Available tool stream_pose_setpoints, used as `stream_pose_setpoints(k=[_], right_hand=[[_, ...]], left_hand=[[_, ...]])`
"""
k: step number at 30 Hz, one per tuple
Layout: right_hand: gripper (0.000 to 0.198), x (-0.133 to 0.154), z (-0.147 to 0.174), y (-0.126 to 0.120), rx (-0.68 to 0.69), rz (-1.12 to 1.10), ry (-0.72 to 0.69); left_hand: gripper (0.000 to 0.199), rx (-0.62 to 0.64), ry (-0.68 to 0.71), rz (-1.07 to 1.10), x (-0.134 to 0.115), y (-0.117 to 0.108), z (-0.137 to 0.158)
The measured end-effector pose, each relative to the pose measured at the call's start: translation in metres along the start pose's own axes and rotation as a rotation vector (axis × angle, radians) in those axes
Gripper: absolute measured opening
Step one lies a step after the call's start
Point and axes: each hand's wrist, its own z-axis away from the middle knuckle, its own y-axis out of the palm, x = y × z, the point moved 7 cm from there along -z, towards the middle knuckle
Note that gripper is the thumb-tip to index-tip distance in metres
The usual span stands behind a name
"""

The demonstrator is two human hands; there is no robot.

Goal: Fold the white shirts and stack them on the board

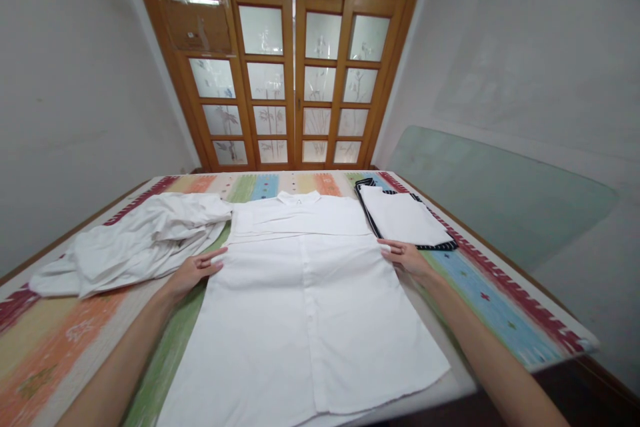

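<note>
A white button-up shirt (270, 313) lies spread out in front of me, its collar at the far end and its buttoned front facing up. Its sleeves appear folded across the upper part, below the collar. On the left edge, about mid-length, my left hand (200, 267) is closed, pinching the fabric between thumb and fingers. My right hand (404, 257) pinches the opposite edge at nearly the same height. The near hem hangs toward me at the bottom of the view.
A crumpled white garment (135, 240) lies on the left side of the striped tablecloth (480, 290). Folded white cloth (403, 217) rests on a black striped cloth (441, 245) at the right. Behind the table stand wooden doors (295, 80), and a pale glass panel (500, 187) leans on the right wall.
</note>
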Motion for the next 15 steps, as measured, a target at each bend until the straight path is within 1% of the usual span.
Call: stream_pose_setpoints(k=[2,5,8,12,15], right_hand=[[0.041,-0.002,0.000,-0.003,-0.032,0.023,0.001],[0.038,-0.005,-0.002,-0.004,-0.063,0.093,0.008],[0.040,-0.002,-0.004,-0.006,-0.071,0.189,-0.037],[0.037,0.013,-0.004,-0.007,-0.102,0.412,-0.192],[0.032,0.030,0.004,-0.006,-0.173,0.541,-0.349]], left_hand=[[0.081,0.007,-0.011,-0.014,0.001,0.000,0.000],[0.072,0.014,-0.028,-0.043,0.001,-0.001,-0.002],[0.062,-0.032,-0.004,-0.114,-0.001,-0.005,-0.006],[0.057,-0.108,0.092,-0.216,-0.007,-0.010,-0.009],[0.054,-0.182,0.195,-0.279,-0.013,-0.013,-0.008]])
